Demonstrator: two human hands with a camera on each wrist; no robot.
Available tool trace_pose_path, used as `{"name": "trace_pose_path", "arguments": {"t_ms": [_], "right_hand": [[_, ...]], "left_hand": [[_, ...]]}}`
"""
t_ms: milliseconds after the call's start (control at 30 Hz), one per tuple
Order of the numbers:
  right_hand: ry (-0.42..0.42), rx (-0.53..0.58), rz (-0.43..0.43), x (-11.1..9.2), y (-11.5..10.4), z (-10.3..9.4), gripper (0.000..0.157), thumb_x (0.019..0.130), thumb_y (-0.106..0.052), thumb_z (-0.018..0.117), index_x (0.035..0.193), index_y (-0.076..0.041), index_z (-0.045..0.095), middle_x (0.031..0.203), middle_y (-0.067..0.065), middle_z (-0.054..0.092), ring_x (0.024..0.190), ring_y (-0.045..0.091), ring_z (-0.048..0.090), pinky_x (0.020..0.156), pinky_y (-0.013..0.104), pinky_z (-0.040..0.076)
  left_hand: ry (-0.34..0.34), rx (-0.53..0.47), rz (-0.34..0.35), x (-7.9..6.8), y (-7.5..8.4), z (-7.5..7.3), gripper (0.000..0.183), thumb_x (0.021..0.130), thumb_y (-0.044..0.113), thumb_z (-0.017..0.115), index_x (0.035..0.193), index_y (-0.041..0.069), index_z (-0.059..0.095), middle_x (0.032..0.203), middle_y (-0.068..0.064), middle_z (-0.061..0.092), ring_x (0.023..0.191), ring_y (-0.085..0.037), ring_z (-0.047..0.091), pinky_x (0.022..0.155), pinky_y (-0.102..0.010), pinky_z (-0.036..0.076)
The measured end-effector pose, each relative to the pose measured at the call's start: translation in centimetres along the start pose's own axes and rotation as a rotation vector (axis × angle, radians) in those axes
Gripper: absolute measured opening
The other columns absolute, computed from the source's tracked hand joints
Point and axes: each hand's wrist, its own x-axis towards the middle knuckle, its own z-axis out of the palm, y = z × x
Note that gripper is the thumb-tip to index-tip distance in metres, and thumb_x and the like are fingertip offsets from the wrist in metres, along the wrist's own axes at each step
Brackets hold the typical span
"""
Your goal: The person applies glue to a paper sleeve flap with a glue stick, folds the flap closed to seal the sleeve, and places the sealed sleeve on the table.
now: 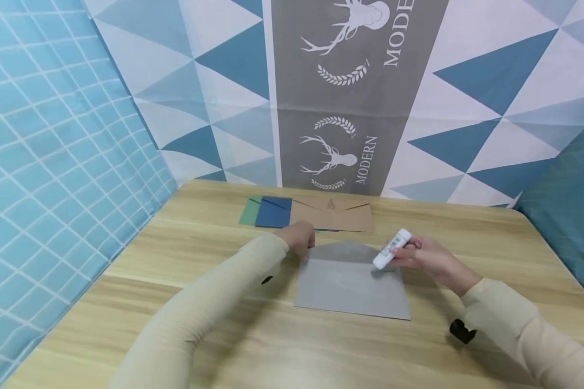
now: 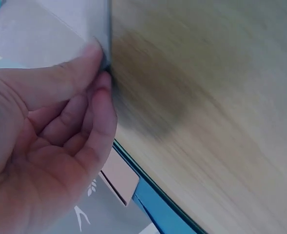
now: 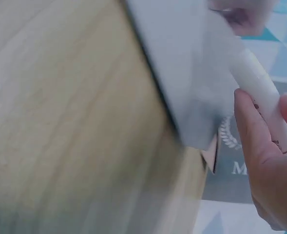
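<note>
A grey envelope [image 1: 352,289] lies on the wooden table, its flap [image 1: 345,250] opened out toward the far side. My left hand [image 1: 298,237] pinches the envelope's left edge near the flap fold; in the left wrist view the thumb [image 2: 65,80] and a fingertip meet at that edge. In my right hand [image 1: 433,260] is a white glue stick [image 1: 392,249] with small print on its side, gripped between thumb and fingers. It slants down over the right part of the flap. Whether its tip touches the paper I cannot tell.
Behind the grey envelope lie a brown envelope [image 1: 340,216], a blue envelope [image 1: 274,212] and a green envelope [image 1: 249,212], overlapping. Patterned cloth [image 1: 477,108] hangs along the table's back edge, and blue checked cloth [image 1: 68,135] along the left.
</note>
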Motion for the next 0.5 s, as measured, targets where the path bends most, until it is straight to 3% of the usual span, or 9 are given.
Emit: {"name": "trace_pose_path", "arguments": {"t_ms": [100, 200, 300, 400, 500], "right_hand": [[-0.030, 0.106, -0.019, -0.3, -0.5, -0.9, 0.061, 0.097, -0.012, 0.055, 0.137, 0.021, 0.022, 0.108, -0.007, 0.062, 0.100, 0.003, 0.064, 0.094, 0.026, 0.053], [-0.043, 0.198, -0.048, -0.7, -0.8, -1.6, 0.059, 0.097, -0.009, 0.053, 0.138, 0.018, 0.021, 0.107, -0.008, 0.061, 0.100, 0.003, 0.065, 0.092, 0.025, 0.054], [-0.044, 0.252, -0.089, -1.3, -1.2, -2.2, 0.055, 0.097, -0.006, 0.052, 0.137, 0.015, 0.019, 0.109, -0.007, 0.060, 0.101, 0.004, 0.065, 0.090, 0.024, 0.055], [-0.050, 0.279, -0.118, -1.9, -1.5, -2.8, 0.045, 0.098, -0.006, 0.051, 0.134, 0.007, 0.027, 0.110, -0.007, 0.060, 0.102, 0.004, 0.065, 0.090, 0.023, 0.055], [-0.082, 0.346, -0.155, -2.6, -1.8, -3.2, 0.027, 0.099, -0.003, 0.047, 0.125, -0.003, 0.041, 0.112, -0.004, 0.062, 0.104, 0.007, 0.066, 0.090, 0.023, 0.055]], "left_hand": [[0.002, 0.015, 0.019, -0.1, -0.2, -0.2, 0.010, 0.074, 0.003, 0.079, 0.078, 0.008, 0.071, 0.071, 0.003, 0.058, 0.067, -0.011, 0.047, 0.060, -0.021, 0.041], [-0.015, -0.021, 0.028, -0.3, -0.5, -0.2, 0.022, 0.075, -0.003, 0.071, 0.061, 0.009, 0.059, 0.059, 0.003, 0.044, 0.057, -0.011, 0.037, 0.052, -0.021, 0.032], [-0.020, -0.079, 0.009, -0.6, -0.9, -0.3, 0.028, 0.072, -0.006, 0.064, 0.055, 0.011, 0.049, 0.055, 0.002, 0.037, 0.051, -0.010, 0.032, 0.048, -0.022, 0.026], [0.000, -0.128, -0.001, -1.0, -1.3, -0.7, 0.017, 0.072, -0.002, 0.067, 0.063, 0.010, 0.061, 0.062, 0.003, 0.051, 0.056, -0.010, 0.042, 0.051, -0.021, 0.037], [0.044, -0.160, 0.036, -1.3, -1.2, -1.6, 0.008, 0.077, 0.004, 0.070, 0.082, 0.010, 0.071, 0.085, 0.000, 0.068, 0.076, -0.014, 0.059, 0.068, -0.025, 0.052]]}}
